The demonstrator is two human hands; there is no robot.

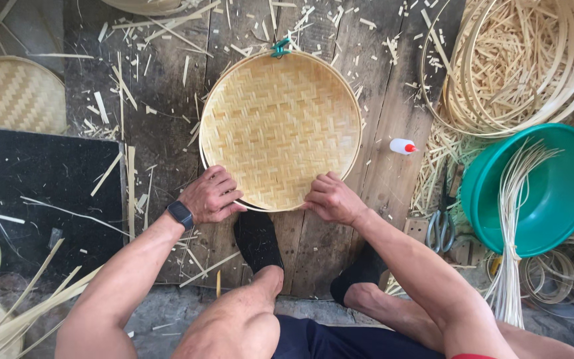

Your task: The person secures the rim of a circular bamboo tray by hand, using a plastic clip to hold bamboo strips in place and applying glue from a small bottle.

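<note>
A round woven bamboo tray [279, 126] lies on dark wooden boards in front of me, with a green clip [280, 47] on its far rim. My left hand [210, 195], a dark watch on its wrist, grips the tray's near-left rim with curled fingers. At the near-right rim my right hand [332, 197] pinches the edge strip. My two feet in black socks [258, 239] rest just below the tray.
A small white glue bottle with a red tip [402, 146] lies right of the tray. A green basin [553, 193] holds thin bamboo strips, with scissors [440, 226] beside it. Coiled bamboo hoops [519, 60] sit far right. More woven trays [14, 93] and a black mat [41, 193] lie left.
</note>
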